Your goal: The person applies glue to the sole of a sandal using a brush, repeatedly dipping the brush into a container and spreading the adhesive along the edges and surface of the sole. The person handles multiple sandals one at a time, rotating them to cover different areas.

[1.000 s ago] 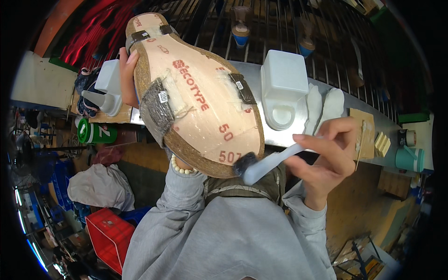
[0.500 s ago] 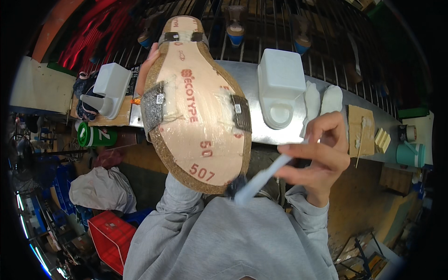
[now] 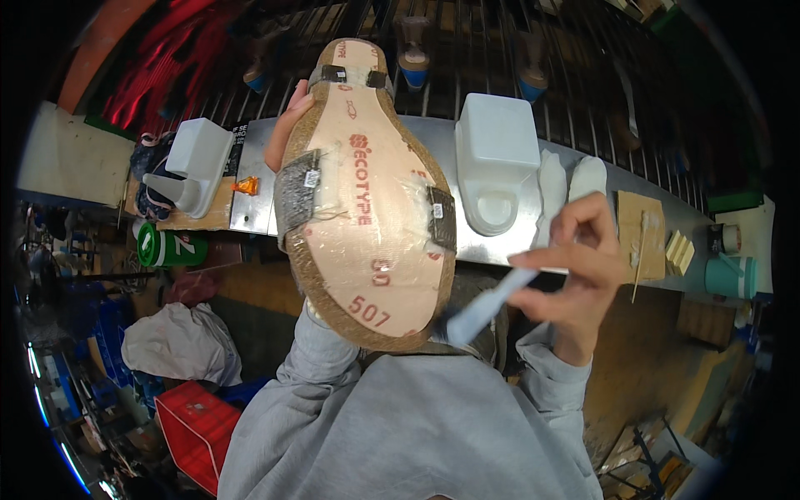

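My left hand (image 3: 287, 133) grips a sandal bottom (image 3: 367, 200) held upside down, its tan insole board facing me with red print, grey strap ends glued at both sides and a cork-like rim. My right hand (image 3: 579, 271) pinches a pale-handled brush (image 3: 487, 304); its bristle end touches the lower right rim of the sandal near the toe. Shiny wet glue shows along the insole's edges.
A metal bench (image 3: 508, 242) runs across behind the sandal. On it stand a white plastic tub (image 3: 496, 158), a second white tub (image 3: 196, 162) at left, two white foot-shaped pieces (image 3: 571, 179) and a cardboard piece (image 3: 642, 225). A red crate (image 3: 196, 425) sits at lower left.
The sandal has turned from tilted to nearly upright and risen. The brush has slid from the toe end to the lower right rim as my right hand moved right.
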`<action>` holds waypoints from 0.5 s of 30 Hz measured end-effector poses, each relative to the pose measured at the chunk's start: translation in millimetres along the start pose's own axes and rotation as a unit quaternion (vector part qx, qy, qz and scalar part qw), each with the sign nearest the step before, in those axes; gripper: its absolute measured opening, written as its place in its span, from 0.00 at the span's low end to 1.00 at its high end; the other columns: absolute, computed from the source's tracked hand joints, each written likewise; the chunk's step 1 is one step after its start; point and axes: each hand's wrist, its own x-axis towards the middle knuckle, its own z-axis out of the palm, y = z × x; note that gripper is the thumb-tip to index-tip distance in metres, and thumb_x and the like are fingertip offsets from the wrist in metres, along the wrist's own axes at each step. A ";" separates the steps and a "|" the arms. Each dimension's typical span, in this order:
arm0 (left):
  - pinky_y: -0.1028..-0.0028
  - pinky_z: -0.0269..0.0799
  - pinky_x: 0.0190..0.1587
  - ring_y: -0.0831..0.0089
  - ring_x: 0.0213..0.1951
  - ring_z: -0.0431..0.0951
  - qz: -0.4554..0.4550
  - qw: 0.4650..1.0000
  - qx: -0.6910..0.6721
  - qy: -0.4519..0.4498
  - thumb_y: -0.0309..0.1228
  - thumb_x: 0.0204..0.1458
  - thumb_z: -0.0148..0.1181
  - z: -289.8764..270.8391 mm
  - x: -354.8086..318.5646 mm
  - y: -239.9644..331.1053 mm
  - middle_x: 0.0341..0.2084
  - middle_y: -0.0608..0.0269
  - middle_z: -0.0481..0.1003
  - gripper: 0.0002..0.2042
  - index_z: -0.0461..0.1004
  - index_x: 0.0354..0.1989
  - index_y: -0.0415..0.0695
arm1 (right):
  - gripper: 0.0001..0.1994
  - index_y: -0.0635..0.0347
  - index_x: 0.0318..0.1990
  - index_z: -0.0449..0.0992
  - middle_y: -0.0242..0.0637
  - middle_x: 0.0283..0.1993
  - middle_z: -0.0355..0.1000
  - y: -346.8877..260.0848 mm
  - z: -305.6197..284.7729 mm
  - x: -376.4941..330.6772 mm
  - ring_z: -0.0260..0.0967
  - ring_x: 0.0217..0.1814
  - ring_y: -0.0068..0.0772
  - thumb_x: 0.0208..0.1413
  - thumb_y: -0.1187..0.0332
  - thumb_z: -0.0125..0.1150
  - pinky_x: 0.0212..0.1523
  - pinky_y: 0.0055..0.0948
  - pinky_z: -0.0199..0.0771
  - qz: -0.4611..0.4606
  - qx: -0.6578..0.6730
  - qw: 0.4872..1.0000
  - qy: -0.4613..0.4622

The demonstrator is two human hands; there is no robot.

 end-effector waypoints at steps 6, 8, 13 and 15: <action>0.61 0.61 0.69 0.56 0.69 0.57 0.050 0.996 0.074 0.000 0.41 0.51 0.70 -1.7 4.8 -6.5 0.65 0.50 0.55 0.40 0.52 0.67 0.42 | 0.24 0.50 0.33 0.89 0.27 0.35 0.59 -16.8 0.7 -0.1 0.58 0.34 0.25 0.19 0.58 0.84 0.32 0.23 0.53 -0.009 -0.069 0.998 0.009; 0.60 0.59 0.69 0.54 0.70 0.56 0.070 0.991 0.117 -0.009 0.41 0.51 0.69 -5.0 7.0 -9.4 0.65 0.52 0.56 0.38 0.53 0.66 0.42 | 0.22 0.49 0.33 0.89 0.27 0.34 0.59 -20.1 3.1 5.3 0.58 0.34 0.25 0.22 0.59 0.84 0.32 0.23 0.52 -0.027 -0.059 0.998 0.011; 0.57 0.56 0.69 0.50 0.71 0.53 0.089 0.979 0.182 -0.022 0.40 0.51 0.70 -10.1 2.5 -8.4 0.63 0.56 0.59 0.37 0.55 0.65 0.45 | 0.21 0.48 0.33 0.89 0.27 0.34 0.59 -17.2 14.4 14.2 0.58 0.34 0.26 0.24 0.59 0.83 0.32 0.24 0.52 -0.034 -0.084 0.995 0.045; 0.57 0.57 0.69 0.49 0.71 0.53 0.066 0.980 0.184 -0.029 0.39 0.50 0.70 -12.0 2.3 -6.2 0.63 0.56 0.59 0.36 0.56 0.64 0.46 | 0.21 0.48 0.33 0.89 0.27 0.34 0.58 -14.5 12.2 15.5 0.58 0.34 0.26 0.23 0.59 0.83 0.32 0.24 0.52 -0.050 -0.067 0.996 0.017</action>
